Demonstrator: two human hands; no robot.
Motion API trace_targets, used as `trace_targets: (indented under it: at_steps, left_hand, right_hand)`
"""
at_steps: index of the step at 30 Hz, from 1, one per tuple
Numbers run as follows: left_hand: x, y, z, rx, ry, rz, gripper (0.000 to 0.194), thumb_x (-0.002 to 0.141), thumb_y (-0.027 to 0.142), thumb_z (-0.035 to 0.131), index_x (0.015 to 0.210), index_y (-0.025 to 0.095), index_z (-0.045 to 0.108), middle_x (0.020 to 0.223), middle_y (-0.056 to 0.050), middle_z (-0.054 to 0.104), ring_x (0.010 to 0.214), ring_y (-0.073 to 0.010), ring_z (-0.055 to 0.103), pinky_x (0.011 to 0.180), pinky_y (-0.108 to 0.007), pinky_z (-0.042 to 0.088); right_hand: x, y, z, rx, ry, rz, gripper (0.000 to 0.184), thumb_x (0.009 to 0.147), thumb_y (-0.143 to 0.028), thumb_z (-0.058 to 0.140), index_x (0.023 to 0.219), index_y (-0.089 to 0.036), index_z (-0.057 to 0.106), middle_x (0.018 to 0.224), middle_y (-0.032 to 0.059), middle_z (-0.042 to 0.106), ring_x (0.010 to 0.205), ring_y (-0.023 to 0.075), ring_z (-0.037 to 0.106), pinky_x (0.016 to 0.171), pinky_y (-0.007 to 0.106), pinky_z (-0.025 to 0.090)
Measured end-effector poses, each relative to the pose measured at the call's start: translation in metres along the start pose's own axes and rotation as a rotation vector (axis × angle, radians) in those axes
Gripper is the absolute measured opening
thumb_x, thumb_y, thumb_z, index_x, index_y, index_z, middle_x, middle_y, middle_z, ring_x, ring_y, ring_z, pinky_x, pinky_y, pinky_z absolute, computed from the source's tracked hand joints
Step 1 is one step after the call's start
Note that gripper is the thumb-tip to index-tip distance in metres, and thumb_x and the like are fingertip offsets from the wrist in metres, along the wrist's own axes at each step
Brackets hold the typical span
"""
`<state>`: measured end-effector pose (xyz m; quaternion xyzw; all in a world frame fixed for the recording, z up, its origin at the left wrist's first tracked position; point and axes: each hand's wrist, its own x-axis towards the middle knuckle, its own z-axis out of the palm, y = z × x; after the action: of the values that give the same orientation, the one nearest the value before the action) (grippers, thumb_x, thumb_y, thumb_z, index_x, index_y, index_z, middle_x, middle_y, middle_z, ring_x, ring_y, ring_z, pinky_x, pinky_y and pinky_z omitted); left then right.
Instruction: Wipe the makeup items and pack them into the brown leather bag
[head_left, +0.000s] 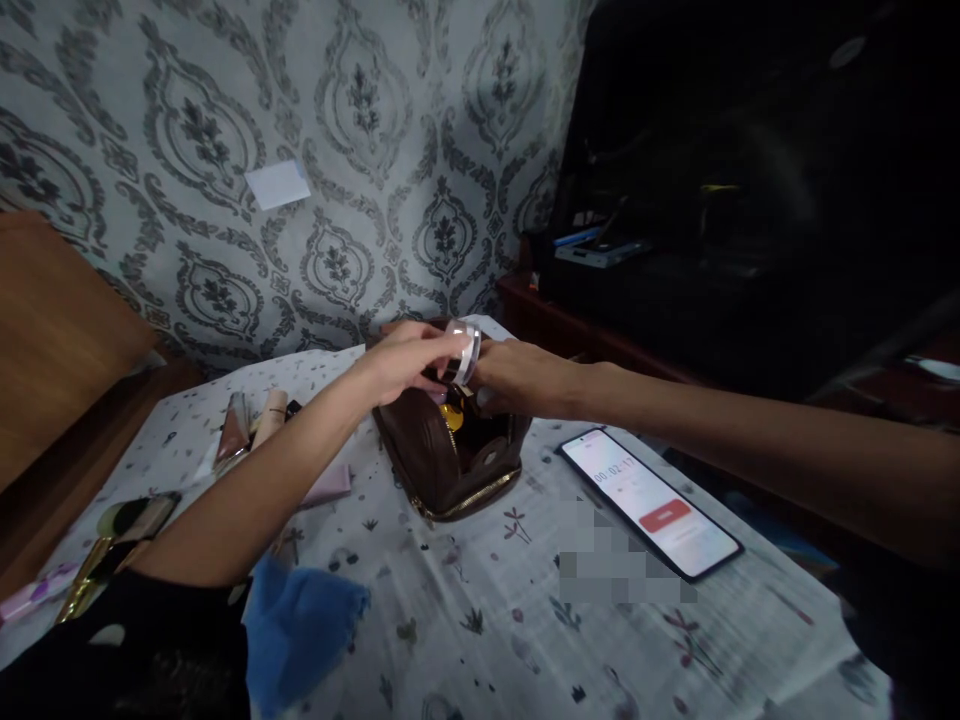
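Observation:
A brown makeup bag [431, 450] with a gold zipper stands unzipped on the cloth-covered table. Above its opening, my left hand [405, 362] grips a small clear round jar [466, 352] between thumb and fingers. My right hand [529, 378] is curled at the bag's right side, its fingertips partly hidden in the opening; whether they grip the rim or an item does not show. Something yellow [451, 416] lies inside the bag, below my left hand.
Left of the bag lie cosmetic tubes [271, 412], a pink tube [330, 484], makeup brushes [112, 535] and a blue cloth [300, 625]. A phone [652, 505] showing a timer lies on the right. Behind stand a patterned wall [360, 150] and a dark screen [750, 130].

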<state>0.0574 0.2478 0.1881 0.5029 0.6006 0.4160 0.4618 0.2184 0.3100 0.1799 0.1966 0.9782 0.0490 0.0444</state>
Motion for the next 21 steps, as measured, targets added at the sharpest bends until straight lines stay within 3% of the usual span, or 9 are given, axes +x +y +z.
trace_targets:
  at_steps: [4, 7, 10, 16, 21]
  left_hand:
    - [-0.003, -0.006, -0.003, 0.451, -0.162, -0.103, 0.023, 0.078, 0.034, 0.067, 0.089, 0.015, 0.061, 0.08, -0.002, 0.062, 0.074, -0.014, 0.058, 0.066, -0.026, 0.049]
    - [-0.009, -0.003, -0.001, 0.962, -0.305, -0.05, 0.033, 0.07, 0.044, 0.072, 0.082, 0.014, 0.062, 0.079, -0.004, 0.063, 0.075, -0.0191, 0.06, 0.063, -0.027, 0.045]
    - [-0.009, 0.0, 0.012, 1.332, -0.336, -0.017, 0.042, 0.068, 0.052, 0.071, 0.086, 0.014, 0.064, 0.087, -0.007, 0.066, 0.082, -0.0243, 0.063, 0.067, -0.029, 0.047]
    - [0.0, -0.003, 0.036, 1.436, -0.521, -0.022, 0.039, 0.072, 0.04, 0.069, 0.101, 0.015, 0.066, 0.092, -0.006, 0.071, 0.087, -0.0227, 0.066, 0.071, -0.025, 0.049]
    - [0.003, -0.008, 0.042, 1.402, -0.534, -0.037, 0.049, 0.07, 0.031, 0.072, 0.114, 0.009, 0.065, 0.106, -0.011, 0.071, 0.092, -0.0243, 0.067, 0.076, -0.025, 0.051]
  right_hand:
    - [0.0, -0.001, 0.001, -0.049, -0.035, 0.033, 0.021, 0.084, -0.022, 0.064, 0.1, -0.013, 0.073, 0.102, 0.0144, 0.071, 0.094, 0.0253, 0.066, 0.073, 0.029, 0.045]
    - [0.001, 0.0, 0.001, -0.075, -0.052, 0.026, 0.018, 0.084, -0.023, 0.064, 0.094, -0.013, 0.075, 0.099, 0.0145, 0.072, 0.093, 0.0253, 0.066, 0.072, 0.029, 0.044]
    - [0.002, 0.0, 0.001, -0.081, -0.045, 0.006, 0.017, 0.083, -0.022, 0.065, 0.093, -0.013, 0.075, 0.097, 0.0137, 0.072, 0.094, 0.025, 0.065, 0.072, 0.029, 0.043]
    - [0.003, -0.002, 0.0, -0.087, -0.069, -0.018, 0.017, 0.085, -0.023, 0.062, 0.091, -0.012, 0.074, 0.089, 0.0138, 0.071, 0.098, 0.0271, 0.063, 0.074, 0.031, 0.043]
    - [0.005, 0.0, 0.004, -0.089, -0.054, -0.04, 0.016, 0.085, -0.021, 0.062, 0.091, -0.011, 0.073, 0.089, 0.0141, 0.071, 0.099, 0.0277, 0.063, 0.076, 0.033, 0.043]
